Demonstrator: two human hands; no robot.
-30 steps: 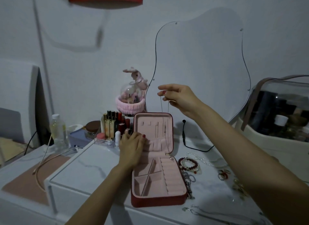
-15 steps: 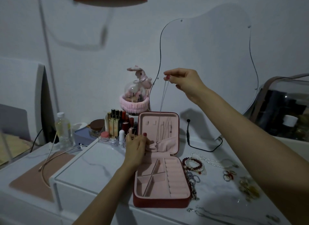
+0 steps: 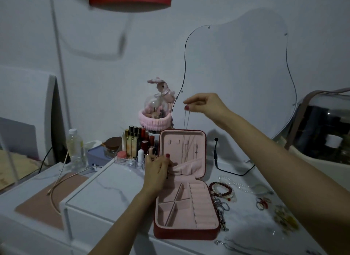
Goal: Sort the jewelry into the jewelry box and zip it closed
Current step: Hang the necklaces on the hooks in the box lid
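Two hands in play, both ours. Right hand, centre of frame, pinches a thin necklace chain between thumb and forefinger; the chain hangs straight down in a doubled strand, long axis vertical, lower end running into the upright lid of the jewelry box. Left hand, just left of the lid, is closed on the pink elastic pocket at the lid's base, pulling its edge outward.

Box sits open on the white surface, lower centre, tray compartments look empty, lid standing near vertical facing us. Zipper not engaged.

We judge the step as stowing the necklace in the lid: top goes onto a hook, tail tucks into the pocket. Next move needs the right hand to lower and steer the strand so the slack feeds behind the pocket edge without tangling. We can't tell whether the chain is already hooked.

Bead bracelets and rings wait on the surface right of the box.
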